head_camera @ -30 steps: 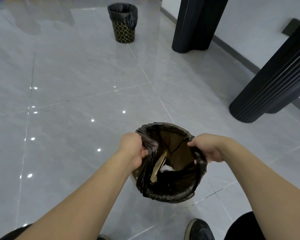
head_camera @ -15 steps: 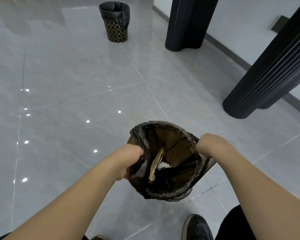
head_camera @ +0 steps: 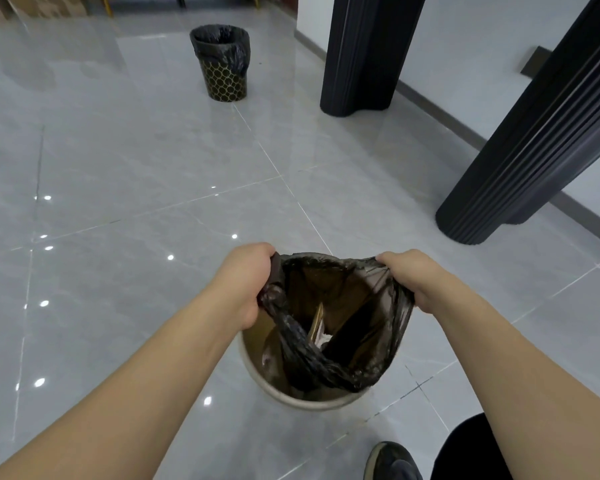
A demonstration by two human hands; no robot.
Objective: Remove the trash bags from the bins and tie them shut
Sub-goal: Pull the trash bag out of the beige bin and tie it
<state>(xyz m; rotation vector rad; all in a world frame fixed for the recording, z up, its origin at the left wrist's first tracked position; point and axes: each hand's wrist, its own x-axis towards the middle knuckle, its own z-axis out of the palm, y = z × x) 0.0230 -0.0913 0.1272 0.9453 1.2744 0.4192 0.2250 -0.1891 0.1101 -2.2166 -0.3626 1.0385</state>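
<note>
Left hand point(head_camera: 245, 284) and right hand point(head_camera: 411, 280) each grip the black bag's point(head_camera: 371, 348) rim; bag partly raised above the near bin point(head_camera: 281, 393).

Glossy grey tiled floor point(head_camera: 125, 161) with light glints, 2 black fluted columns point(head_camera: 364, 53), white wall point(head_camera: 471, 46) behind.

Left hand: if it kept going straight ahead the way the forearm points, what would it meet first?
Probably the black trash bag: the left hand already grips its rim and points up-right across the bag's mouth, toward the right hand on the opposite rim. Depth is unclear.
</note>
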